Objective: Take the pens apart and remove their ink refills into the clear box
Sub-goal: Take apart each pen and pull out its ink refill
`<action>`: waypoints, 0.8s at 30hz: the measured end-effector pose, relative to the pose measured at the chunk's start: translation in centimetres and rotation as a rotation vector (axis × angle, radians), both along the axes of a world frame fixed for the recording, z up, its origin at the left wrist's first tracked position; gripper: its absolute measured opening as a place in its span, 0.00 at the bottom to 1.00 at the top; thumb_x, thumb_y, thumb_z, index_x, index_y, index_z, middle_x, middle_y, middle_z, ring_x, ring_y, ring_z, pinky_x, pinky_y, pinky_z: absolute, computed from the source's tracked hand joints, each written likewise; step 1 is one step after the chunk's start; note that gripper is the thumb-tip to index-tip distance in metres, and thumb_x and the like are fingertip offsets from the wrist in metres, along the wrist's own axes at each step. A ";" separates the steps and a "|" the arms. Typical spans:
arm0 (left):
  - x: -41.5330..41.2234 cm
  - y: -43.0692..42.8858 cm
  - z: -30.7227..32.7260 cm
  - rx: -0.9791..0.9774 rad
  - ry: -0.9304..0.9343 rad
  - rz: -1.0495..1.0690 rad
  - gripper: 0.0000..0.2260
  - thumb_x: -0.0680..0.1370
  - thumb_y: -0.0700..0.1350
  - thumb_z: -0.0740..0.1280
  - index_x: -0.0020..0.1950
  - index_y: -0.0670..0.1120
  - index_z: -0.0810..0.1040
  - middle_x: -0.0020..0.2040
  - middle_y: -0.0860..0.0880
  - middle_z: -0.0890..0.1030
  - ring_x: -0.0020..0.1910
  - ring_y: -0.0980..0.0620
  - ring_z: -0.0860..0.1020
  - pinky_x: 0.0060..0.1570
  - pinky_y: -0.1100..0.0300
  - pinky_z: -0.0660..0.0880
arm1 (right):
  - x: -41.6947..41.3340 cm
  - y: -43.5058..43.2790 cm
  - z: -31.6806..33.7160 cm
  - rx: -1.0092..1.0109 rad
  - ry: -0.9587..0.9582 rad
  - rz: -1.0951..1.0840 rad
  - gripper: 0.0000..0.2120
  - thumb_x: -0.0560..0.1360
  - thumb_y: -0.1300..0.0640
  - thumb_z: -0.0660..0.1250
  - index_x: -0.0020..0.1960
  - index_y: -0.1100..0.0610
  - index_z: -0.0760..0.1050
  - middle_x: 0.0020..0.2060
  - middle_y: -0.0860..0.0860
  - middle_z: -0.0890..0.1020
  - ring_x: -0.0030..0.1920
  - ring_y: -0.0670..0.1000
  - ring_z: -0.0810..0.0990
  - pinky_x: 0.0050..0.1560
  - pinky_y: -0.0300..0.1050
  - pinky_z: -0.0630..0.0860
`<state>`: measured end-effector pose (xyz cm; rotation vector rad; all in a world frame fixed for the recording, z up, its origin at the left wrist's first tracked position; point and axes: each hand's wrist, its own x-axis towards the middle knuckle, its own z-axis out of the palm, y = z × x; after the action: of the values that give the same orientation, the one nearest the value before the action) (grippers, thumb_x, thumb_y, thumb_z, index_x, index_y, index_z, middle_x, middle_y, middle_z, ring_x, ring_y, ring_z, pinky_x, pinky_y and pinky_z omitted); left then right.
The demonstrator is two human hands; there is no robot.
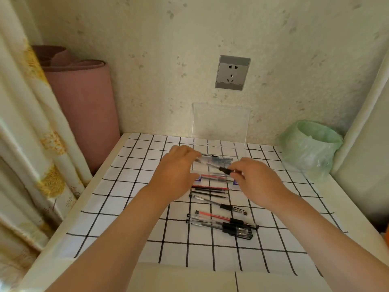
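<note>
From the head camera, both hands are out over the clear box [221, 146], which sits toward the back edge of the desk [94, 186] at its middle, on a checked cloth [147, 245]. Its lid [221, 121] stands up against the wall behind it.

The right hand [256, 182] has a pen [226, 170] by its tip end, pinched between the fingers [244, 165]. The pen's black grip and clear barrel point left across the box.

The left hand [179, 171] is at the box's left side with its fingers [189, 152] curled forward. Their tips blur into the clear plastic, so I cannot tell whether they grip anything.

Just in front of the box lie loose refills [210, 191], red and black, side by side. Nearer the front edge lies a cluster of whole pens [223, 223], caps to the right.

At the back right corner stands a bin [311, 148] lined with a green bag. A rolled mat [82, 114] stands off the left edge.
</note>
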<state>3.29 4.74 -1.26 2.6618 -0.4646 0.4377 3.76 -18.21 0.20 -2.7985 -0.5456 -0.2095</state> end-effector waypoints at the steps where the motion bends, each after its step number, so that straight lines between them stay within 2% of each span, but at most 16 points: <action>1: 0.1 0.2 -0.2 -0.014 -0.008 0.035 0.25 0.75 0.48 0.71 0.71 0.50 0.70 0.65 0.52 0.71 0.64 0.52 0.66 0.65 0.57 0.67 | 0.8 -0.4 0.0 -0.002 -0.028 -0.047 0.11 0.81 0.53 0.60 0.57 0.48 0.80 0.44 0.47 0.77 0.41 0.48 0.76 0.39 0.47 0.75; 4: 0.0 0.2 -0.9 -0.014 0.055 0.062 0.25 0.77 0.46 0.69 0.73 0.48 0.67 0.66 0.50 0.68 0.65 0.50 0.65 0.63 0.55 0.70 | 3.3 -0.5 -0.1 0.003 -0.080 -0.150 0.12 0.81 0.54 0.59 0.59 0.48 0.79 0.46 0.49 0.78 0.43 0.52 0.77 0.42 0.48 0.76; 7: -0.6 -0.1 -1.6 0.036 0.191 0.041 0.24 0.78 0.47 0.66 0.73 0.47 0.66 0.69 0.50 0.64 0.66 0.50 0.65 0.60 0.57 0.71 | 5.6 0.2 -0.6 -0.055 -0.070 -0.165 0.13 0.81 0.54 0.58 0.60 0.48 0.79 0.49 0.50 0.78 0.47 0.53 0.78 0.43 0.46 0.74; 10: -0.6 0.0 -2.0 0.041 0.268 0.014 0.19 0.79 0.44 0.65 0.70 0.45 0.69 0.69 0.49 0.65 0.67 0.51 0.64 0.60 0.57 0.71 | 7.8 1.2 -0.7 -0.146 -0.065 -0.166 0.13 0.82 0.54 0.58 0.60 0.50 0.79 0.48 0.52 0.77 0.47 0.55 0.77 0.42 0.46 0.73; 14: -0.2 0.5 -2.0 0.012 0.283 -0.016 0.15 0.81 0.42 0.62 0.67 0.44 0.72 0.67 0.48 0.68 0.66 0.51 0.65 0.61 0.58 0.71 | 9.5 2.4 -0.5 -0.297 0.018 -0.132 0.14 0.82 0.55 0.57 0.61 0.49 0.79 0.51 0.53 0.78 0.49 0.55 0.77 0.46 0.48 0.75; 19: 0.0 0.5 -1.9 0.023 0.297 -0.017 0.15 0.81 0.43 0.62 0.67 0.43 0.72 0.67 0.47 0.68 0.65 0.50 0.66 0.61 0.55 0.72 | 10.0 3.4 -0.5 -0.306 0.206 -0.085 0.20 0.77 0.65 0.61 0.66 0.50 0.77 0.58 0.53 0.80 0.56 0.56 0.79 0.57 0.52 0.76; 24: 0.2 0.6 -1.9 0.040 0.302 -0.004 0.16 0.81 0.45 0.62 0.67 0.44 0.73 0.67 0.48 0.69 0.65 0.49 0.67 0.62 0.53 0.72 | 9.9 2.9 -1.2 -0.262 0.243 -0.103 0.23 0.78 0.64 0.57 0.72 0.51 0.70 0.67 0.53 0.75 0.64 0.56 0.75 0.65 0.50 0.72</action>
<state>3.51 5.36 -3.11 2.7014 -0.3876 0.0215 13.61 -15.30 -1.01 -3.0470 -0.3959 0.1953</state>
